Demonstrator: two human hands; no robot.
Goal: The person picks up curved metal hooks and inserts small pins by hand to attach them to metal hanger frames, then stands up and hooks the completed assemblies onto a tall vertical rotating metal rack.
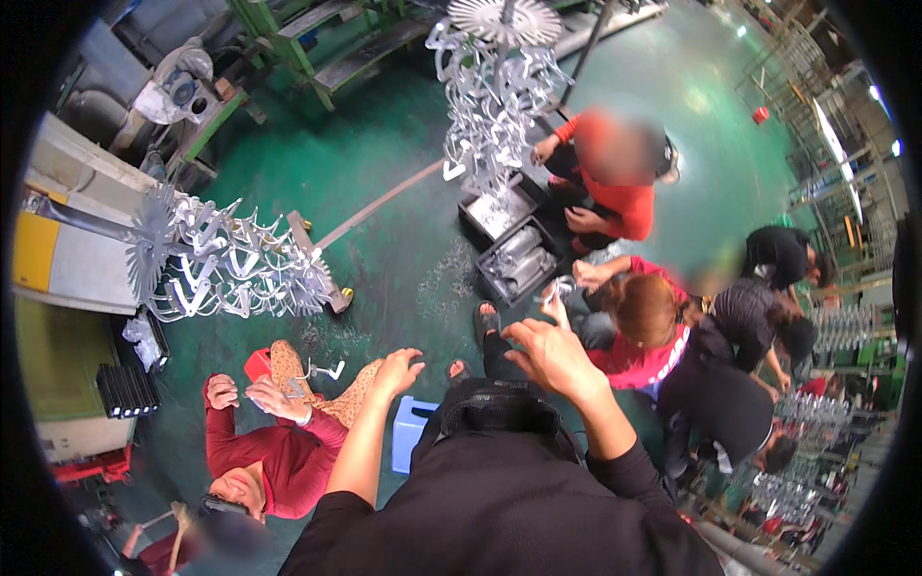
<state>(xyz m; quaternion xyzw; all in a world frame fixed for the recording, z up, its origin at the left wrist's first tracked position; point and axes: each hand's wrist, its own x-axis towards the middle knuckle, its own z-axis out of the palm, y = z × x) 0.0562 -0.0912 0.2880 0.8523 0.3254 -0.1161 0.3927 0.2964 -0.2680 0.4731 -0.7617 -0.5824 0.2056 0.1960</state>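
My left hand (398,371) is held out in front of my body, fingers loosely bent and apart, with nothing visible in it. My right hand (553,357) hovers at about the same height, its fingers spread and slightly curved, and it too appears to hold nothing. Between and below them are my sandalled feet on the green floor. Closest to my left hand is a blue plastic stool (411,432), partly hidden by my clothing. Beyond the hands at the left hangs a rack of bent silvery metal parts (240,264).
Another rack of metal parts (499,115) stands far ahead, above black crates (519,259) holding metal pieces. A person in dark red (279,461) sits at my left near a small red stool (257,363). Several people work at my right. A metal bar (379,204) crosses the floor.
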